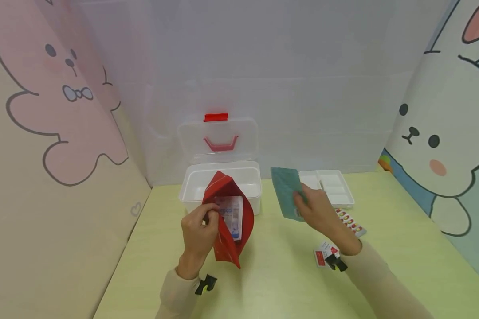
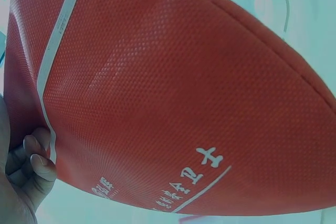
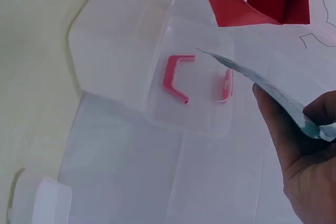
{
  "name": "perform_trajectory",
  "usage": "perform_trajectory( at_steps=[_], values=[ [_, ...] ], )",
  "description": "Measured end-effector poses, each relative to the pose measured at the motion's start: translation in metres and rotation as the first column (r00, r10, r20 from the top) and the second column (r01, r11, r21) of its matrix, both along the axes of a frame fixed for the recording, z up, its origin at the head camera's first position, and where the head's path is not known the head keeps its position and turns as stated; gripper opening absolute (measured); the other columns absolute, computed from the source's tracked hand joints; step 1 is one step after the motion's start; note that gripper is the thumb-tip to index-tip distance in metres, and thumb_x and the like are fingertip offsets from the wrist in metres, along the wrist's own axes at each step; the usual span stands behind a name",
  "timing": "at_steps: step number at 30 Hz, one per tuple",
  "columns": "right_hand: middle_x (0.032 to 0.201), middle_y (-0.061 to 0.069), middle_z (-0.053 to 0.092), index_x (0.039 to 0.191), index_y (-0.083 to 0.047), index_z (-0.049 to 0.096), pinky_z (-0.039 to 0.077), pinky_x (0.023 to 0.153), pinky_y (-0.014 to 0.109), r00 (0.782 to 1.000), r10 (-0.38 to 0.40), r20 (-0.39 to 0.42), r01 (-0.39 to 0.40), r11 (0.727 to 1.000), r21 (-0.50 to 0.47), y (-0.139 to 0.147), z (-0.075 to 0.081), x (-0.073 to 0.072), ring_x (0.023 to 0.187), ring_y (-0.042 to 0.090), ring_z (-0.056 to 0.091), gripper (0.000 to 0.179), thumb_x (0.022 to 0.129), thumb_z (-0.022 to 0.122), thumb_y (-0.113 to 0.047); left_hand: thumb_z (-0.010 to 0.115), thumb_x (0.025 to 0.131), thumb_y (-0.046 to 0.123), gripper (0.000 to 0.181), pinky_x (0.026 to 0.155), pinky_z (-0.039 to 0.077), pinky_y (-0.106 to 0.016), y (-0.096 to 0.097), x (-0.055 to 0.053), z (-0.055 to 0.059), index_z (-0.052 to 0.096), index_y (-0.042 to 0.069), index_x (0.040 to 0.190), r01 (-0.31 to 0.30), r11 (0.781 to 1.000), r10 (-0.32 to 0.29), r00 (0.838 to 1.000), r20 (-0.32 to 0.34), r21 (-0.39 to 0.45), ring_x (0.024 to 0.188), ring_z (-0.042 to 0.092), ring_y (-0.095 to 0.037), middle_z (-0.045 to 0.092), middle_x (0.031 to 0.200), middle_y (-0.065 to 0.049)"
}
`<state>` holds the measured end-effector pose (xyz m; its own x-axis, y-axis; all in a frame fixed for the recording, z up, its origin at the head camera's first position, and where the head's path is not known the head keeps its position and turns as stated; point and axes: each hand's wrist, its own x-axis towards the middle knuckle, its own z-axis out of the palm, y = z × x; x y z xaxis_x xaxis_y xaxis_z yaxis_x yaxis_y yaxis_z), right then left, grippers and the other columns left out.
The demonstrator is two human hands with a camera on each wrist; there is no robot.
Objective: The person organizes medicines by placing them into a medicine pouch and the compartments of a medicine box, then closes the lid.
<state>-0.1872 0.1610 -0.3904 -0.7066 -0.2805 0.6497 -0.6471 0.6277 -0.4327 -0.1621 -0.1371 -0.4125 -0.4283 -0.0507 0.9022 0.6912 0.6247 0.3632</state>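
Note:
A red fabric pouch (image 1: 245,212) with white lettering hangs open in front of the white box, its edge gripped by my left hand (image 1: 199,228). Inside it shows a white-and-blue printed packet (image 1: 231,216). The left wrist view is mostly filled by the pouch's printed side (image 2: 157,87), with curled fingers (image 2: 39,166) at its edge. My right hand (image 1: 317,208) pinches a flat teal packet (image 1: 285,190) between thumb and fingers, held up to the right of the pouch. From the right wrist view that packet (image 3: 262,85) appears nearly edge-on.
Behind the pouch stands a white plastic box (image 1: 247,177), its clear lid (image 1: 223,155) with red handle and latch raised. A white divided tray (image 1: 335,188) sits right of it. A blister pack (image 1: 351,223) and a small red-and-white box (image 1: 321,257) lie near my right forearm. Walls close in the table (image 1: 279,274).

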Motion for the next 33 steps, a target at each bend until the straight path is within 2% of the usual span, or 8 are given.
perform_trajectory(
  at_steps=[4,8,10,14,18,22,29,33],
  values=[
    [0.064,0.014,0.064,0.106,0.006,0.065,0.045,0.051,0.023,0.986,0.06,0.154,-0.033,0.984,-0.174,-0.007,0.007,0.012,0.053,0.001,0.052,0.018,0.096,0.052,-0.002,0.051,0.079,-0.004,0.02,0.047,0.041,-0.018,0.003,-0.001,0.0,0.07,0.001,0.076,0.009,1.0,-0.009,1.0,-0.008,0.004,0.051,0.049,-0.008,0.065,0.065,-0.007],
    [0.088,0.024,0.073,0.116,0.009,0.063,0.054,0.058,0.023,0.939,0.113,0.325,-0.014,0.957,-0.291,-0.018,0.012,0.022,0.071,0.018,0.072,0.027,0.099,0.05,-0.007,0.051,0.079,-0.004,0.02,0.047,0.041,-0.018,0.006,-0.002,0.001,0.07,0.001,0.077,0.018,1.0,-0.018,1.0,-0.015,0.015,0.051,0.049,-0.008,0.065,0.065,-0.007],
    [0.099,0.026,0.072,0.119,0.01,0.061,0.056,0.061,0.025,0.91,0.137,0.391,0.0,0.944,-0.33,-0.024,0.012,0.025,0.079,0.026,0.074,0.029,0.1,0.05,-0.009,0.051,0.08,-0.005,0.02,0.048,0.042,-0.018,0.008,-0.003,0.002,0.07,0.001,0.077,0.027,0.999,-0.027,0.999,-0.018,0.029,0.05,0.049,-0.008,0.065,0.065,-0.007],
    [0.103,0.027,0.071,0.123,0.01,0.058,0.058,0.063,0.028,0.858,0.202,0.472,0.002,0.918,-0.396,-0.036,0.01,0.03,0.08,0.024,0.073,0.032,0.101,0.047,-0.011,0.05,0.08,-0.006,0.021,0.049,0.043,-0.019,0.015,-0.004,0.005,0.07,0.001,0.076,0.042,0.997,-0.042,0.999,-0.012,0.062,0.05,0.05,-0.01,0.065,0.065,-0.007],
    [0.104,0.026,0.071,0.125,0.008,0.058,0.058,0.065,0.028,0.826,0.234,0.513,0.0,0.909,-0.416,-0.048,0.004,0.031,0.08,0.021,0.073,0.033,0.101,0.048,-0.012,0.05,0.08,-0.006,0.022,0.049,0.044,-0.02,0.022,-0.004,0.006,0.071,0.002,0.077,0.041,0.997,-0.041,0.999,0.002,0.069,0.051,0.05,-0.01,0.066,0.065,-0.007],
    [0.101,0.023,0.072,0.123,0.007,0.06,0.057,0.066,0.026,0.83,0.239,0.503,-0.021,0.916,-0.4,-0.058,-0.001,0.032,0.078,0.016,0.071,0.031,0.1,0.049,-0.011,0.05,0.079,-0.007,0.023,0.05,0.044,-0.02,0.03,-0.003,0.007,0.071,0.002,0.079,0.058,0.996,-0.058,0.998,-0.001,0.069,0.052,0.051,-0.011,0.065,0.065,-0.007],
    [0.081,0.012,0.072,0.104,0.001,0.067,0.051,0.061,0.024,0.903,0.106,0.417,0.027,0.954,-0.3,-0.074,-0.008,0.031,0.065,0.009,0.061,0.019,0.096,0.052,-0.007,0.051,0.079,-0.007,0.023,0.051,0.046,-0.02,0.043,-0.001,0.009,0.072,0.003,0.081,0.095,0.994,-0.095,0.995,0.003,0.056,0.053,0.053,-0.012,0.067,0.068,-0.007],
    [0.074,0.008,0.069,0.099,-0.001,0.067,0.049,0.059,0.024,0.926,0.058,0.374,0.049,0.962,-0.269,-0.079,-0.01,0.031,0.062,0.009,0.058,0.016,0.095,0.053,-0.006,0.052,0.08,-0.006,0.021,0.051,0.047,-0.02,0.046,0.0,0.009,0.072,0.002,0.081,0.104,0.994,-0.104,0.995,0.002,0.046,0.054,0.054,-0.013,0.067,0.069,-0.008]
  ],
)
